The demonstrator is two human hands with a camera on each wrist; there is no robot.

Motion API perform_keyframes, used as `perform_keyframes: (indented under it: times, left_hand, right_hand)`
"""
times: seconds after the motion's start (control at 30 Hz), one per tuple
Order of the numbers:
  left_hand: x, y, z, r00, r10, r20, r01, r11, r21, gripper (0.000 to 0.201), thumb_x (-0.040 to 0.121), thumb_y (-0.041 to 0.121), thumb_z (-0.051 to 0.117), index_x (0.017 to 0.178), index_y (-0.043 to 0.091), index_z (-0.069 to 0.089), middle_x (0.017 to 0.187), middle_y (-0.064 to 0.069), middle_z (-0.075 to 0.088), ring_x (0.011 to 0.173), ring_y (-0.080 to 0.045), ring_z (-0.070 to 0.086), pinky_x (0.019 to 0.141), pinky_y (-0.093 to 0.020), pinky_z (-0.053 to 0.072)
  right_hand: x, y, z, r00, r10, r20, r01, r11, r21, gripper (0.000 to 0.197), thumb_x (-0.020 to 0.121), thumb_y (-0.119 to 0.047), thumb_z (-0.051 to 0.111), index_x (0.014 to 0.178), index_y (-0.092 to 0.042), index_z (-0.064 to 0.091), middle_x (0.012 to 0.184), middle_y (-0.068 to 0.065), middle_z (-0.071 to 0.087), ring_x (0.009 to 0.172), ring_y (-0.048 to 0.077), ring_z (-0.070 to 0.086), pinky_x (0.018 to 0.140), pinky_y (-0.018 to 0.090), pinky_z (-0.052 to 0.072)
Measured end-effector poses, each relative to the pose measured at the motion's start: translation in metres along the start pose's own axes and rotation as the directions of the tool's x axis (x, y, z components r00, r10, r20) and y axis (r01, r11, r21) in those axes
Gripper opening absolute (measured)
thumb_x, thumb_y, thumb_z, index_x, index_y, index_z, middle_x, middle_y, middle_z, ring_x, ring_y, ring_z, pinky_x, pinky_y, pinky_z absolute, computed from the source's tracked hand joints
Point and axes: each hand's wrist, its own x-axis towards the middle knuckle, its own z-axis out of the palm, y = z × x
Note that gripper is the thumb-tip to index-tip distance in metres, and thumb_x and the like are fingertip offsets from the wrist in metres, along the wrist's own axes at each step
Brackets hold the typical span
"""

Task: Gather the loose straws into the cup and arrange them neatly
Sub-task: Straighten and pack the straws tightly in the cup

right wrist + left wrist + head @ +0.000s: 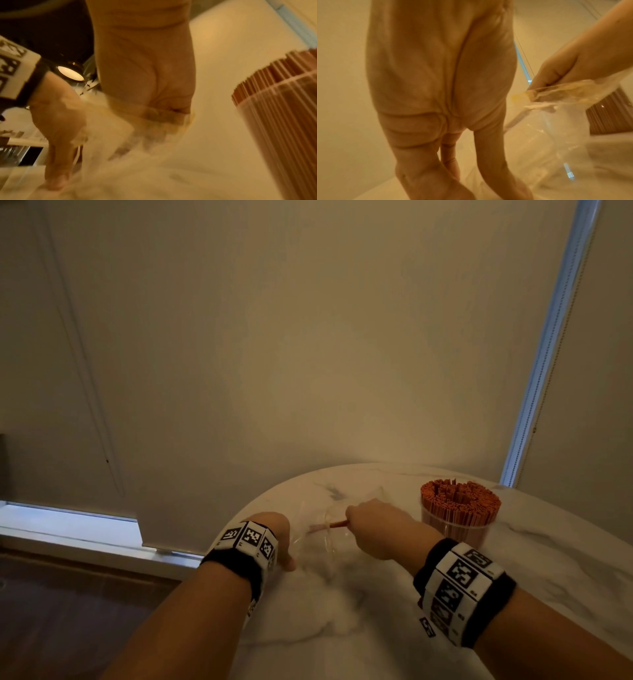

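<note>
A clear cup (pixel 457 530) packed with upright orange straws (pixel 460 496) stands on the marble table (pixel 376 628) at the right. A crumpled clear plastic bag (pixel 318 542) lies between my hands. My right hand (pixel 373 525) is a fist gripping the bag's top edge, where a reddish strip (pixel 337 523) sticks out. My left hand (pixel 270 529) points its straight fingers (pixel 496 169) down onto the bag (pixel 556 135) and presses it to the table. In the right wrist view the bag (pixel 137 169) is blurred, and the cup (pixel 283 121) stands just right of my right hand (pixel 145 67).
The round table's edge (pixel 239 508) curves just left of my left hand, with dark floor (pixel 68 611) below. A wall and a window blind (pixel 548 354) stand right behind the table.
</note>
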Motion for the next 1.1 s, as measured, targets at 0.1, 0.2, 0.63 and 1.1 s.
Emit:
perform_keyframes:
  times: [0.1, 0.2, 0.63, 1.1]
  left_hand:
    - [-0.005, 0.000, 0.001, 1.000, 0.004, -0.014, -0.004, 1.000, -0.011, 0.052, 0.083, 0.045, 0.081, 0.116, 0.006, 0.071, 0.114, -0.008, 0.075, 0.108, -0.025, 0.071, 0.095, -0.036, 0.055]
    - [-0.006, 0.001, 0.000, 1.000, 0.003, 0.003, -0.003, 1.000, -0.009, 0.051, 0.085, 0.043, 0.080, 0.117, 0.005, 0.070, 0.115, -0.008, 0.074, 0.108, -0.025, 0.070, 0.094, -0.035, 0.054]
    - [-0.014, 0.006, -0.036, 0.998, -0.022, 0.056, 0.031, 0.987, -0.159, 0.087, 0.071, 0.065, 0.081, 0.130, 0.005, 0.059, 0.126, -0.007, 0.066, 0.108, -0.025, 0.065, 0.097, -0.038, 0.055]
    - [-0.039, 0.163, -0.058, 0.554, 0.487, -0.675, -0.818, 0.469, -0.333, 0.058, 0.103, 0.060, 0.030, 0.080, 0.016, 0.060, 0.062, 0.011, 0.051, 0.055, -0.004, 0.047, 0.056, -0.027, 0.037]
  right_hand:
    - [-0.015, 0.011, -0.013, 0.999, 0.044, -0.022, -0.045, 0.999, -0.007, 0.025, 0.102, -0.014, 0.038, 0.119, -0.010, 0.056, 0.101, 0.007, 0.057, 0.086, 0.024, 0.054, 0.069, 0.034, 0.043]
    - [-0.036, 0.021, -0.029, 0.996, 0.040, 0.079, -0.044, 0.998, 0.042, 0.029, 0.105, -0.017, 0.036, 0.120, -0.008, 0.059, 0.108, 0.009, 0.063, 0.086, 0.024, 0.056, 0.070, 0.032, 0.043]
    - [-0.096, 0.109, -0.057, 0.993, 0.103, -0.052, -0.073, 0.908, 0.413, 0.027, 0.104, -0.029, 0.042, 0.096, -0.020, 0.066, 0.086, -0.004, 0.065, 0.080, 0.013, 0.059, 0.066, 0.028, 0.045]
    - [-0.099, 0.158, -0.070, 0.924, 0.207, -0.322, 0.053, 0.764, 0.643, 0.031, 0.089, -0.044, 0.068, 0.118, -0.038, 0.061, 0.092, -0.011, 0.070, 0.076, 0.001, 0.067, 0.065, 0.023, 0.051]
